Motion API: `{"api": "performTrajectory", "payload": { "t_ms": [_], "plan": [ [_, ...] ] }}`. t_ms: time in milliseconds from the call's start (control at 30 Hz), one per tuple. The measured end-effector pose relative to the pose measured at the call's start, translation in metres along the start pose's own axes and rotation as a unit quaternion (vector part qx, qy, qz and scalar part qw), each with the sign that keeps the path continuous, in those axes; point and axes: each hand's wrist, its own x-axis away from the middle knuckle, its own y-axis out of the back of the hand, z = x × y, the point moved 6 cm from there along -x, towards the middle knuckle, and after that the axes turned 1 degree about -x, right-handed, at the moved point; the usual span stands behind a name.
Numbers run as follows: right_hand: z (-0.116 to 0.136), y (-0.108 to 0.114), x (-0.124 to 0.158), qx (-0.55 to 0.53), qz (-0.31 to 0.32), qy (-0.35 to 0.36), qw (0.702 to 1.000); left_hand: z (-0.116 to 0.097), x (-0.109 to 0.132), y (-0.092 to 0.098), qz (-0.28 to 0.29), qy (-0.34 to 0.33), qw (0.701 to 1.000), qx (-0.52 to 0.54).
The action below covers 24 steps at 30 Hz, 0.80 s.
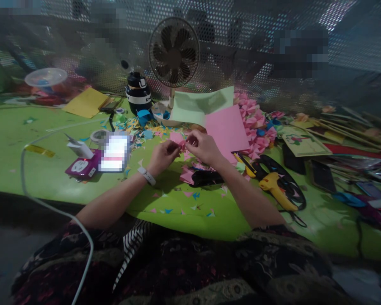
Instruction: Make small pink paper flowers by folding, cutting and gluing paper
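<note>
Between my two hands, over the middle of the green table, is a small piece of pink paper (177, 138). My left hand (164, 156), with a white band on its wrist, pinches the paper's lower edge. My right hand (201, 146) has its fingers closed at the paper's right side. Just behind my right hand lie a flat pink sheet (227, 127) and a pale green sheet (193, 106). A heap of folded pink paper pieces (252, 120) rises at the back right. Below my hands, a black tool (206, 178) rests on pink scraps.
A yellow glue gun (278, 190) with a coiled black cable lies to the right, beside a yellow-handled cutter (245, 164). On the left are a lit phone (114, 153) and a purple power socket (82, 168). A fan (174, 53) and a black bottle (138, 94) stand behind.
</note>
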Motion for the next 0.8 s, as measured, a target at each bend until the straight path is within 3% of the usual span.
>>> {"api": "performTrajectory", "payload": {
  "t_ms": [233, 400, 800],
  "plan": [
    [0.0022, -0.0007, 0.0019, 0.092, -0.063, 0.000, 0.994, 0.0014, -0.0021, -0.0023, 0.008, -0.033, 0.999, -0.005],
    [0.0016, -0.0025, 0.0028, 0.100, -0.084, 0.020, 0.991, 0.0009, -0.0014, -0.0031, 0.006, -0.047, 0.999, -0.009],
    [0.0010, -0.0076, 0.0005, 0.111, -0.071, 0.056, 0.990, -0.0046, 0.0000, -0.0020, -0.009, -0.073, 0.997, -0.036]
  ]
}}
